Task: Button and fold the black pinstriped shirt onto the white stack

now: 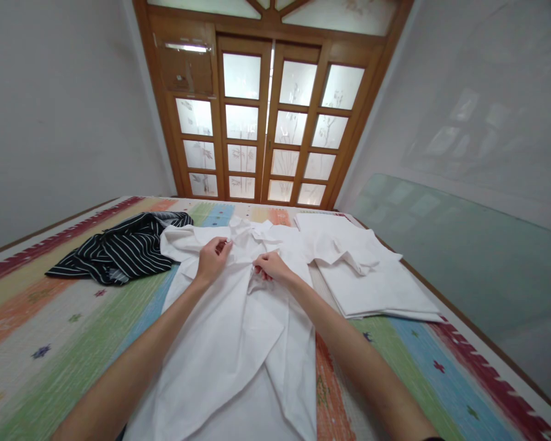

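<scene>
White shirt (pixel 232 343) lay spread beneath both hands, long axis near to far, collar (pixel 262 227) at the far end. Left hand (pixel 215 256) pinched cloth just short of the collar; right hand (pixel 270 267), slightly nearer, gripped cloth to the right.

Shirt (pixel 211 361) on cover (pixel 87 324), garment (pixel 128 251) left, stack (pixel 371 291) right

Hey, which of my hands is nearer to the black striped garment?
Your left. The left hand is right of the black striped garment, with part of the white shirt between. The right hand is farther right, over the shirt.
</scene>
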Action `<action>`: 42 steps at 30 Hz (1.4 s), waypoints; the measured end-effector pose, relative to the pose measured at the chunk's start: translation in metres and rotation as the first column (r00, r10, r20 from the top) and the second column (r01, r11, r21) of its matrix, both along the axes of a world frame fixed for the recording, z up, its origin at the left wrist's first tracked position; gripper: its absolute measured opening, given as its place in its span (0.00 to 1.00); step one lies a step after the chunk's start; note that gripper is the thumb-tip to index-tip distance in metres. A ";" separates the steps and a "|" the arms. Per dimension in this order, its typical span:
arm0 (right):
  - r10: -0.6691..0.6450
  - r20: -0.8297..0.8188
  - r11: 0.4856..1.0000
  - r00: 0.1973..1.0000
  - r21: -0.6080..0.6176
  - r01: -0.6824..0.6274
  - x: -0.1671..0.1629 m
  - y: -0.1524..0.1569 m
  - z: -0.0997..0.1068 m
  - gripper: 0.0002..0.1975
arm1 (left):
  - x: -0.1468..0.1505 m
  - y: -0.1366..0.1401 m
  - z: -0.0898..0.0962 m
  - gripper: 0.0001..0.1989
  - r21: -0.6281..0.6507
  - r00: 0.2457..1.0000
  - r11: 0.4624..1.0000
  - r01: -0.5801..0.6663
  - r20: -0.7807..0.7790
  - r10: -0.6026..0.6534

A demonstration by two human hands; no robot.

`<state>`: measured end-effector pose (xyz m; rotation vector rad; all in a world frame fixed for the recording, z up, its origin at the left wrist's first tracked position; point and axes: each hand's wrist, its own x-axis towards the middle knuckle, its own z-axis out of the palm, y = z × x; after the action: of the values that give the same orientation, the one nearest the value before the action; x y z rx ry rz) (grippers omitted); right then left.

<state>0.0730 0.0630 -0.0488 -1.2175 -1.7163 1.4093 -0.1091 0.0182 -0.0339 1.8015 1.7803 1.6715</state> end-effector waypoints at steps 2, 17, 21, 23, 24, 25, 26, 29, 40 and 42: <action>0.001 -0.077 0.999 0.997 -0.033 -0.004 -0.001 0.000 -0.001 0.12 | 0.005 -0.006 0.002 0.11 0.122 0.993 0.991 -0.056 -0.097 0.068; -0.007 -0.113 0.948 0.994 0.315 0.042 0.010 -0.019 -0.002 0.09 | 0.033 -0.009 -0.008 0.13 -0.280 0.800 0.906 0.319 -0.433 -0.415; -0.079 -0.092 0.917 0.993 0.384 0.109 0.006 -0.023 -0.002 0.09 | 0.034 -0.008 -0.010 0.11 -0.267 0.829 0.921 0.285 -0.413 -0.377; -0.085 -0.125 0.929 0.988 0.350 0.125 0.004 -0.022 -0.005 0.09 | 0.034 -0.008 -0.012 0.11 -0.256 0.849 0.927 0.275 -0.388 -0.359; -0.079 -0.154 0.943 0.985 0.308 0.124 0.003 -0.020 -0.006 0.09 | 0.034 -0.008 -0.013 0.11 -0.252 0.859 0.929 0.271 -0.372 -0.352; -0.074 -0.188 0.961 0.979 0.250 0.120 0.002 -0.018 -0.008 0.09 | 0.033 -0.009 -0.014 0.11 -0.249 0.869 0.930 0.269 -0.354 -0.346; -0.072 -0.223 0.976 0.972 0.183 0.114 0.001 -0.016 -0.009 0.09 | 0.033 -0.009 -0.015 0.11 -0.248 0.879 0.931 0.267 -0.332 -0.341; -0.081 -0.308 0.997 0.948 -0.005 0.083 -0.001 -0.013 -0.009 0.07 | 0.032 -0.012 -0.017 0.10 -0.252 0.906 0.925 0.286 -0.245 -0.346; 0.011 -0.354 0.997 0.935 -0.070 -0.039 -0.001 -0.016 -0.019 0.07 | 0.035 -0.021 -0.031 0.13 -0.211 0.927 0.909 0.359 -0.029 -0.373; 0.033 -0.333 0.999 0.942 -0.006 -0.037 -0.002 -0.016 -0.023 0.08 | 0.035 -0.021 -0.034 0.12 -0.206 0.925 0.907 0.366 -0.027 -0.380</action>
<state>0.0714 0.0472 -0.0715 -0.8948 -1.5013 1.5482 -0.0742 -0.0028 -0.0680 1.9699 1.4417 1.2570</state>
